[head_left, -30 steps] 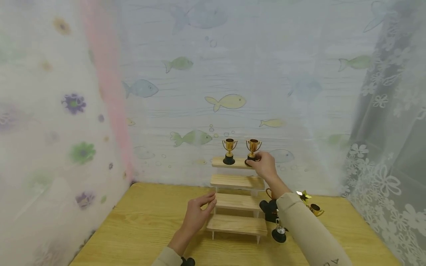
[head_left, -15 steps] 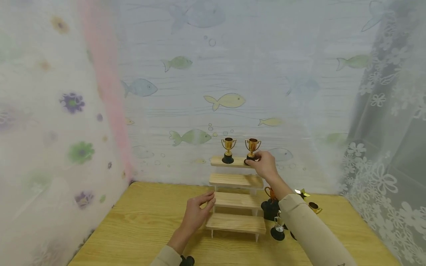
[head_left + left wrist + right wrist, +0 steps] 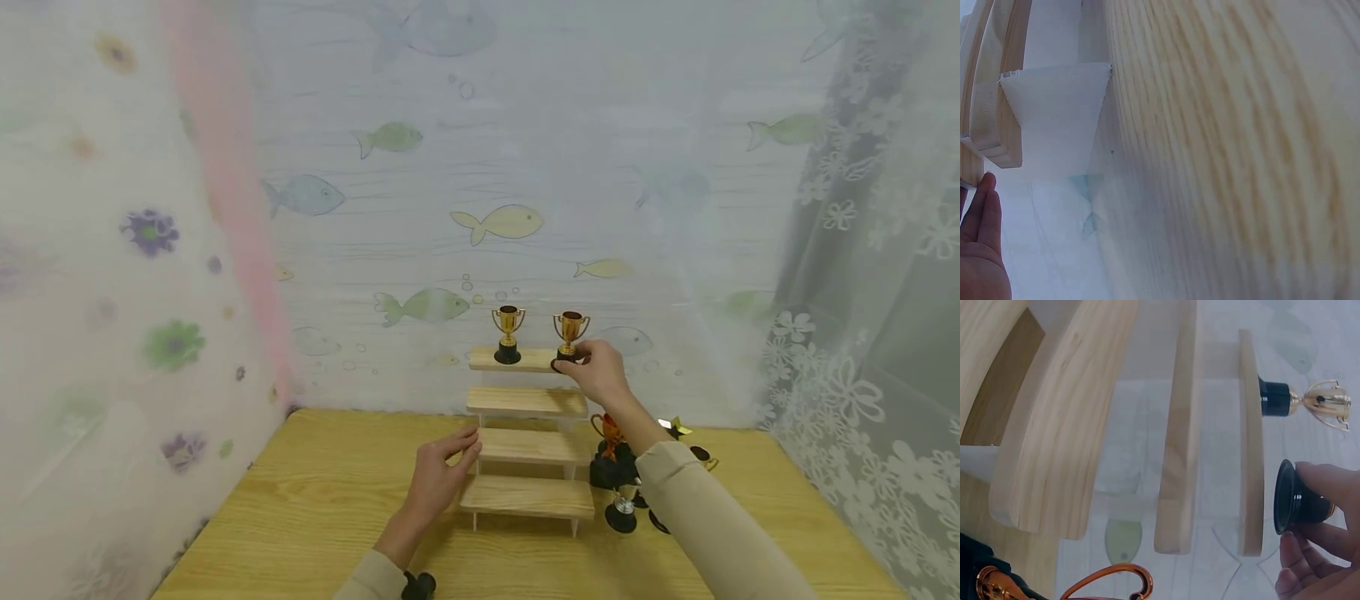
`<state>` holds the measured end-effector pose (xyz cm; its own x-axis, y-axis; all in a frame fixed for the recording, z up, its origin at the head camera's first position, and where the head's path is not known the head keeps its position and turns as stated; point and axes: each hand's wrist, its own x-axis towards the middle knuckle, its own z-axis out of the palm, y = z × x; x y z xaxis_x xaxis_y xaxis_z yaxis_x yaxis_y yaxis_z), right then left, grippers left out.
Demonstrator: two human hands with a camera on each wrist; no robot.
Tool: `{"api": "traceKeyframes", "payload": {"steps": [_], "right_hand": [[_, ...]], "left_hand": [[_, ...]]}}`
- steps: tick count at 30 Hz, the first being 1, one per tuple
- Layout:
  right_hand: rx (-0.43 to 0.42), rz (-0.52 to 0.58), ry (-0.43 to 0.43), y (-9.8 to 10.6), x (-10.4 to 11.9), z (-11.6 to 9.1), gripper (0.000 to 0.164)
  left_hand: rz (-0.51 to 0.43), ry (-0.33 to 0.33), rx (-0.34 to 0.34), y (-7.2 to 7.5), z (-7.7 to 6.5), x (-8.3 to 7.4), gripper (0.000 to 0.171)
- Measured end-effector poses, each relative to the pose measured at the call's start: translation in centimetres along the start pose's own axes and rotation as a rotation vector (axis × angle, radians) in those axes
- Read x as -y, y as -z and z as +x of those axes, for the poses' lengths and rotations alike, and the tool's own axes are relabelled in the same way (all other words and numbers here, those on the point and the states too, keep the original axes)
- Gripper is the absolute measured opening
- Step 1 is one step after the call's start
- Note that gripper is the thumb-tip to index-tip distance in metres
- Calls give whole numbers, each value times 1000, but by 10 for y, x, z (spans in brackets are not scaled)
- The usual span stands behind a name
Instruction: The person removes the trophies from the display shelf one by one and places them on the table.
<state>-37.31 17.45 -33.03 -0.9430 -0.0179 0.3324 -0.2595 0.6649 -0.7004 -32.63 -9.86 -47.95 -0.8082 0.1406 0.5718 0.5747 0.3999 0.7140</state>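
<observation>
My right hand (image 3: 600, 371) pinches a small gold trophy cup (image 3: 571, 327) by its black base, at the right end of the top step of a wooden tiered display stand (image 3: 528, 402). In the right wrist view a narrow gap shows between the black base (image 3: 1291, 500) and the top step's board (image 3: 1251, 450). A matching gold trophy (image 3: 507, 327) stands upright toward that step's left end. My left hand (image 3: 437, 475) has its fingertips at the left end of a lower step, fingers nearly straight; the left wrist view shows those fingers (image 3: 988, 215) by a board's end.
Right of the stand are an orange trophy (image 3: 611, 429), a silver trophy (image 3: 622, 508), a gold star (image 3: 675, 427) and a gold cup (image 3: 703, 457), partly behind my right sleeve. A black object (image 3: 418, 585) lies by my left sleeve. Patterned curtains (image 3: 360, 250) surround the wooden table (image 3: 337, 475).
The held trophy has shifted slightly to the right relative to the stand, widening the gap to the other gold trophy. The head view has turned slightly. My left hand stays at the stand's left side.
</observation>
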Motion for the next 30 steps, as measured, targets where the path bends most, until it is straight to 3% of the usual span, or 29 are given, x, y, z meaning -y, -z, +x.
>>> {"api": "traceKeyframes", "payload": {"steps": [17,30], "right_hand": [[-12,-32,26,7,-3,-11,45],[2,-41,80,23,-6,-31,48]], "left_hand": [[12,-15,-17,0,-1,2,31],[7,-16,-9,0,0,3,30]]}}
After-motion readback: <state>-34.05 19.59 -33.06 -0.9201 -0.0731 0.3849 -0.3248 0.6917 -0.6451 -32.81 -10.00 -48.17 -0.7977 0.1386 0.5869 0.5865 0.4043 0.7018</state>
